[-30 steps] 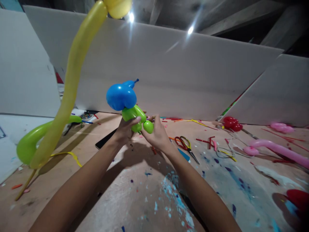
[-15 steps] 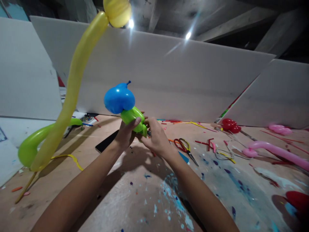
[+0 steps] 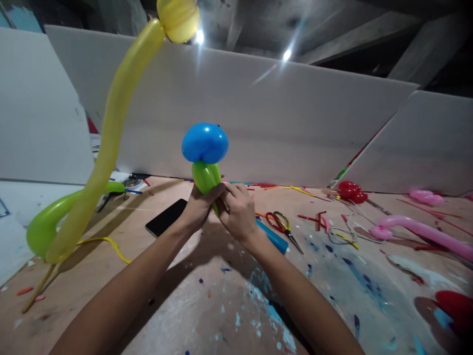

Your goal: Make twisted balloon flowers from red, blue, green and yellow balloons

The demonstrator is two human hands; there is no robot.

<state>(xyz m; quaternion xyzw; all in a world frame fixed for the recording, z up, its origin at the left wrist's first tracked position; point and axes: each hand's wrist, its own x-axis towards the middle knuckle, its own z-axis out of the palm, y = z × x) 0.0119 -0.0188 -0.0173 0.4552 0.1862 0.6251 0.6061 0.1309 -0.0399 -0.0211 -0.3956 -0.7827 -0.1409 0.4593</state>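
Both my hands hold a small balloon figure above the paint-spattered table (image 3: pixel 207 305). A blue balloon (image 3: pixel 205 143) sits on top of green balloon segments (image 3: pixel 205 177). My left hand (image 3: pixel 197 209) wraps round the green segments from the left. My right hand (image 3: pixel 238 212) is closed against them from the right, fingers pinching at their lower end. A blue tube-like piece (image 3: pixel 273 236) shows just under my right wrist.
A long yellow balloon (image 3: pixel 107 138) and a green one (image 3: pixel 44 224) rise at the left. A black phone (image 3: pixel 166 217) lies behind my left hand. Scissors (image 3: pixel 283 224), balloon scraps, red balloons (image 3: pixel 351 190) and pink balloons (image 3: pixel 424 229) lie to the right. White boards wall the back.
The balloon figure has turned upright: the blue balloon moved right and now sits straight above the green segments. Both hands closed in tighter round the green part.
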